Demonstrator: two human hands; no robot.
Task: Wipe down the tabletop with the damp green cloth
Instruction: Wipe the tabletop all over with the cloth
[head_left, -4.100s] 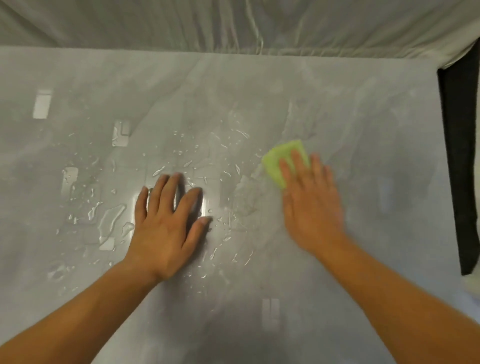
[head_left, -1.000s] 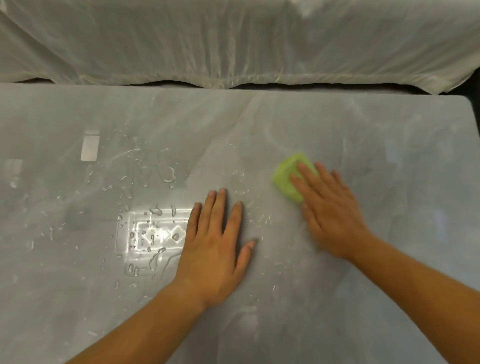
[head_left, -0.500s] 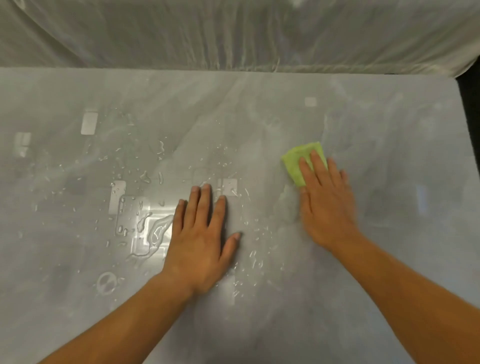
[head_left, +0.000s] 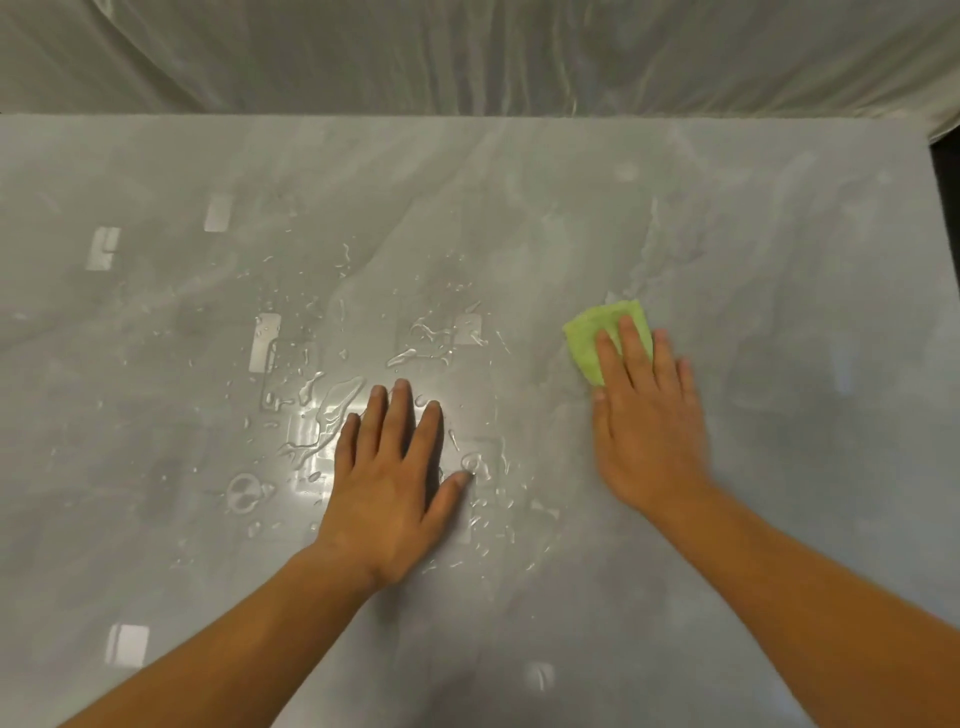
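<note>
Green and folded small, the one cloth (head_left: 597, 338) lies flat on the grey marbled tabletop (head_left: 779, 260), right of centre, and we press it down with our right hand (head_left: 649, 426), fingers extended flat over its near half, not curled around it. Our left hand (head_left: 389, 488) lies flat with fingers spread on the wet middle, among scattered water droplets (head_left: 332, 400). Beyond the far edge hangs a translucent plastic sheet (head_left: 467, 57).

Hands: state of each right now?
Left hand: open, flat on the wet tabletop, holding nothing.
Right hand: open, flat, pressing the green cloth under its fingers.
</note>
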